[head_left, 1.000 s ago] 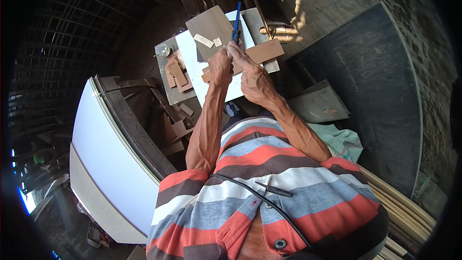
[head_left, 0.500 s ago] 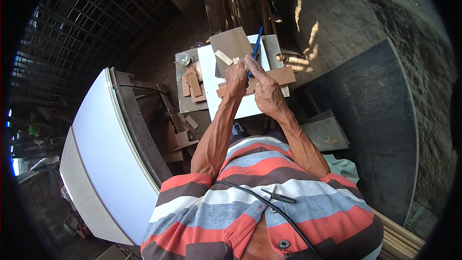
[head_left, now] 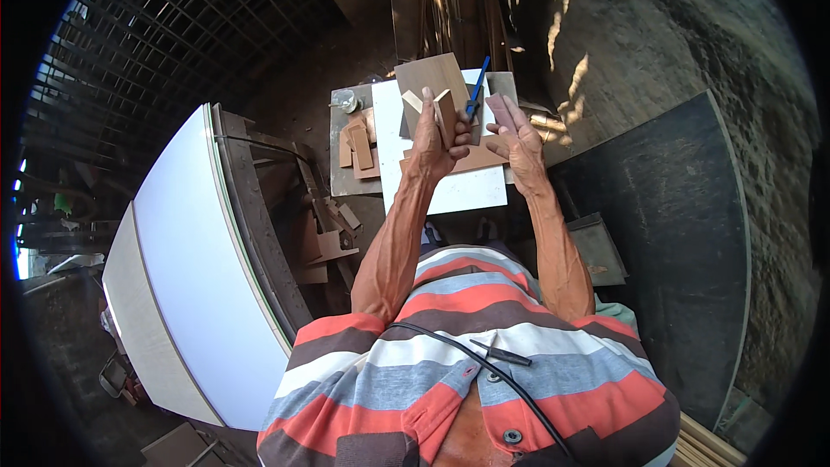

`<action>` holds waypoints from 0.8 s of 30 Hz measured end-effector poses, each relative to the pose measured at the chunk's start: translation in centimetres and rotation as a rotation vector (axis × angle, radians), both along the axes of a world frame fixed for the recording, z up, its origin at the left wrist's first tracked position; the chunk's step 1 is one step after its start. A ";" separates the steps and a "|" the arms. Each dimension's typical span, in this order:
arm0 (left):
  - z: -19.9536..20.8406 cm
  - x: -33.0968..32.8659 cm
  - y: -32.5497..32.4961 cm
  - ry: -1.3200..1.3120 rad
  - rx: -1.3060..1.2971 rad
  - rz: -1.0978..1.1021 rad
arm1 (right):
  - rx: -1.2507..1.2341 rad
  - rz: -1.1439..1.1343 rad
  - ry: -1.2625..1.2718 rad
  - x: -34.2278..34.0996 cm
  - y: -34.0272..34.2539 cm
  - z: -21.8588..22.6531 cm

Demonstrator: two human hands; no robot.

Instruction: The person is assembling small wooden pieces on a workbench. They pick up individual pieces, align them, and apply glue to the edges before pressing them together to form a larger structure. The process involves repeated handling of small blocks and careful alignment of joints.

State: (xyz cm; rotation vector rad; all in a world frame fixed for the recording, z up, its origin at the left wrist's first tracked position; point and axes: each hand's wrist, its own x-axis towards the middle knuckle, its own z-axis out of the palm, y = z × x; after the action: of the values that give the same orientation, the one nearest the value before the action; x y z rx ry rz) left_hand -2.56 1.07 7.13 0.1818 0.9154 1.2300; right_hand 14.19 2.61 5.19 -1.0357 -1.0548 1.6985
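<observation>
A stone-like wall (head_left: pixel 666 26) rises at the far right, and a dark lattice (head_left: pixel 181 43) fills the far left. Nearest is the person's striped shirt (head_left: pixel 471 301), in red, white, grey and brown. A large dark board (head_left: pixel 666 233) stands on the right, and a curved-looking white panel (head_left: pixel 190 233) on the left. Between them, farther off, is a grey table (head_left: pixel 354 185) bearing a white sheet (head_left: pixel 467 196). A brown board (head_left: pixel 430 69) lies on the far part of the sheet.

The left hand (head_left: pixel 435 145) is closed about a small brown block, thumb on its left and fingers on its right. The right hand (head_left: pixel 525 151), to the right of it and apart, holds a pink-brown piece along its outstretched fingers; its grip looks loose. Both hands are over the table, on the near side of the brown board.

Partly hidden by the hands, a brown strip (head_left: pixel 475 161) crosses the sheet. Beyond it, between the hands, a blue tool (head_left: pixel 480 86) slants away. Brown offcuts (head_left: pixel 357 143) are heaped on the table's left, near a glass jar (head_left: pixel 347 105). The block (head_left: pixel 445 117) is upright, one edge pale; the piece (head_left: pixel 499 112) is flat, its material unclear. Smallest is a pale slat (head_left: pixel 411 102), seen just left of the left thumb.
</observation>
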 end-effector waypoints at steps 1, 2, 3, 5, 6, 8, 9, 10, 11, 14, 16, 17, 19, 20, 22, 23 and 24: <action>0.3 -0.2 -0.2 -0.051 0.023 0.003 | -0.015 -0.048 0.029 0.5 -0.4 -0.2; 0.4 -0.3 -0.6 -0.099 0.045 0.011 | -0.056 -0.055 0.079 0.8 -0.7 -0.3; 0.2 -0.3 -1.0 -0.083 0.082 0.016 | -0.097 -0.061 0.130 1.0 -0.9 -0.4; -0.7 0.0 -1.3 -0.032 0.145 -0.011 | -0.143 -0.088 0.192 0.8 -1.5 -0.2; -1.1 0.1 -1.3 -0.006 0.178 -0.028 | -0.149 -0.081 0.227 0.4 -1.7 0.3; -1.7 0.1 -1.0 0.139 0.169 -0.076 | -0.161 -0.066 0.299 -0.2 -2.0 1.3; -2.0 0.3 -1.0 0.144 0.183 -0.100 | -0.176 -0.046 0.309 -0.3 -2.1 1.2; -2.2 0.6 -1.1 0.149 0.197 -0.124 | -0.188 -0.042 0.291 -0.4 -2.1 1.0; -1.5 1.2 -1.1 0.241 0.213 -0.062 | -0.200 -0.038 0.274 -0.5 -2.1 0.7; -1.3 1.5 -0.5 0.487 0.156 -0.054 | -0.146 -0.036 0.217 -0.4 -1.8 -0.2; -0.3 1.7 -0.4 0.612 0.177 -0.095 | -0.054 -0.017 0.137 -0.2 -1.3 -0.8; 0.2 1.6 -0.6 0.675 0.180 -0.107 | -0.064 0.018 0.088 0.0 -1.0 -0.9; -0.4 1.0 -0.8 0.652 0.201 -0.031 | -0.146 0.310 -0.162 1.6 0.8 -0.5; -0.8 0.9 -0.5 0.635 0.219 -0.003 | -0.182 0.442 -0.293 2.2 1.5 -0.3; -1.5 0.7 -0.1 0.677 0.205 -0.014 | -0.110 0.288 -0.183 2.0 1.1 -0.2; -1.6 0.7 0.1 0.697 0.195 -0.021 | -0.068 0.200 -0.108 1.7 0.7 -0.4; -1.8 0.7 0.3 0.661 0.188 -0.028 | -0.027 0.113 -0.033 1.3 0.6 -0.5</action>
State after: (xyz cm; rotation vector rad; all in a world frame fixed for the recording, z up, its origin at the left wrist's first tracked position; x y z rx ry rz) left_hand -1.87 1.39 5.35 0.7820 1.3524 1.2472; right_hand 15.53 3.16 4.67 -1.0410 -1.1329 1.7959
